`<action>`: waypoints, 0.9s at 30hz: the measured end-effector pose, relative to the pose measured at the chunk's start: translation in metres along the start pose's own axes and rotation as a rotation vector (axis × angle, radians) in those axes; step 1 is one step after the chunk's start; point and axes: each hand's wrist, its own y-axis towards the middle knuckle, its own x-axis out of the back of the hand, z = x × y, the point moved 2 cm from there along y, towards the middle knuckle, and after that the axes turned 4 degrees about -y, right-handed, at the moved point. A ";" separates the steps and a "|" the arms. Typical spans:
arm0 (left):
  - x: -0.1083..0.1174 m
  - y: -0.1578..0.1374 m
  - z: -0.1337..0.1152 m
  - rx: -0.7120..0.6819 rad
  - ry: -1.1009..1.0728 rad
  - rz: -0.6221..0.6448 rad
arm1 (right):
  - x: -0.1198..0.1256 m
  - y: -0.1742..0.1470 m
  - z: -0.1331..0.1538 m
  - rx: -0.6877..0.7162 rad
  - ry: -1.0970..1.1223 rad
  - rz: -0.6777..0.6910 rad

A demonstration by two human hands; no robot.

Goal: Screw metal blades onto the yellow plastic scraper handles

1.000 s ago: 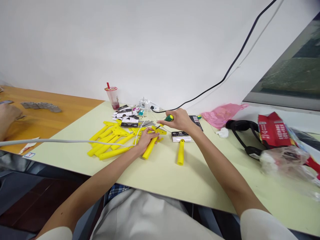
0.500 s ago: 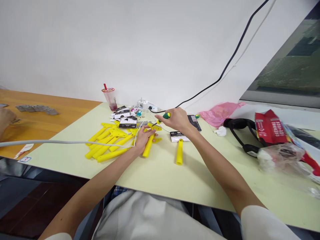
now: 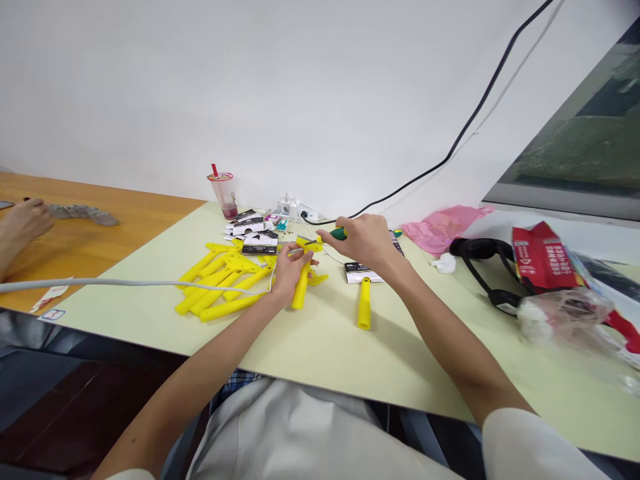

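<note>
My left hand [image 3: 288, 272] is closed around a yellow plastic scraper [image 3: 301, 289], its tube handle pointing down toward me and its wide head at the top. Over that head, my right hand [image 3: 369, 241] grips a screwdriver [image 3: 339, 234] with a green and yellow handle. The shaft points left at the scraper's head; whether the tip touches a screw is too small to tell. Left of my left hand lies a pile of similar yellow scrapers [image 3: 209, 292]. A separate yellow handle [image 3: 365, 308] lies to the right, against a black and white card [image 3: 356, 269].
Black and white cards [image 3: 260, 244] lie behind the pile, near a drink cup [image 3: 224, 195] and power strip [image 3: 311, 216]. A grey cable [image 3: 150, 283] crosses the left side. Headphones [image 3: 477, 267], a pink bag [image 3: 443, 228] and a red packet [image 3: 543, 257] sit right. Another person's hand [image 3: 29, 220] is far left.
The screwdriver and my right hand have tilted slightly over the scraper's head. The scraper has turned a little in my left hand. Another person's hand has moved further into view at left.
</note>
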 end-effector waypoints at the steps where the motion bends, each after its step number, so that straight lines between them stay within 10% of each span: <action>1: 0.000 0.000 -0.001 -0.006 0.001 -0.001 | 0.001 0.000 -0.001 -0.010 0.010 0.002; 27: 0.008 0.007 0.009 0.174 -0.005 0.143 | 0.015 0.000 -0.027 0.326 0.265 0.102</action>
